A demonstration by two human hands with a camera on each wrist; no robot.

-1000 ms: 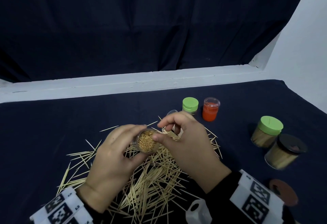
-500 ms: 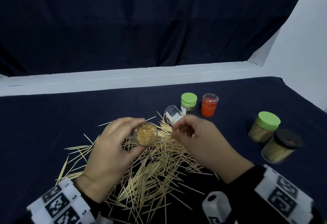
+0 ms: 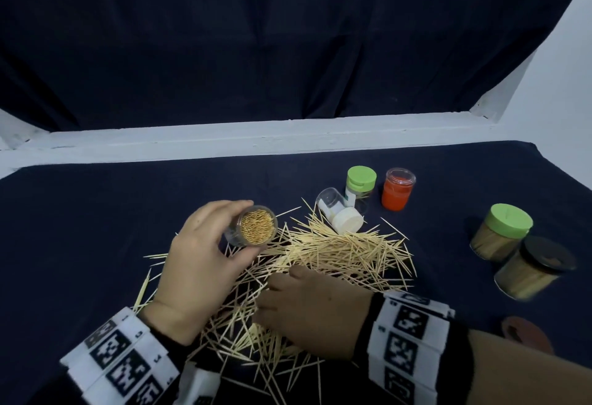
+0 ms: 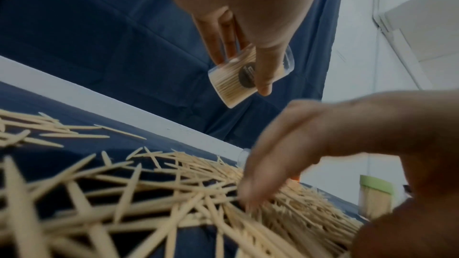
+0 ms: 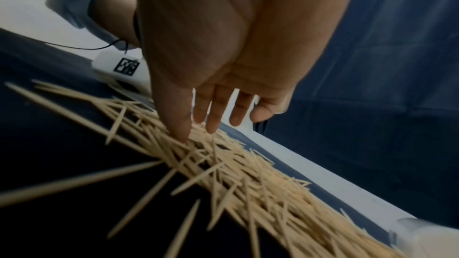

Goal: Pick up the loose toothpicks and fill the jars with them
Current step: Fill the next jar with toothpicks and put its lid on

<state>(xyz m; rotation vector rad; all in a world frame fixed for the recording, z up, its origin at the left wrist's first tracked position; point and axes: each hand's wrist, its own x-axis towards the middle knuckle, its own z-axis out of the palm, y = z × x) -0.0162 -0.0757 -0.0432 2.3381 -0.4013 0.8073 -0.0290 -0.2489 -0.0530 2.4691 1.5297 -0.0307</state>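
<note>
Left hand [image 3: 198, 263] gripped a clear jar [image 3: 253, 227] packed with toothpicks, raised and tilted above the pile; right hand [image 3: 317, 311] lay with relaxed, straight fingers [image 5: 178, 123] touching the loose toothpicks [image 3: 346, 251] spread over the dark worktop [image 3: 96, 212]. An uncapped jar [image 3: 338, 214] lay on its side at the pile's far edge
</note>
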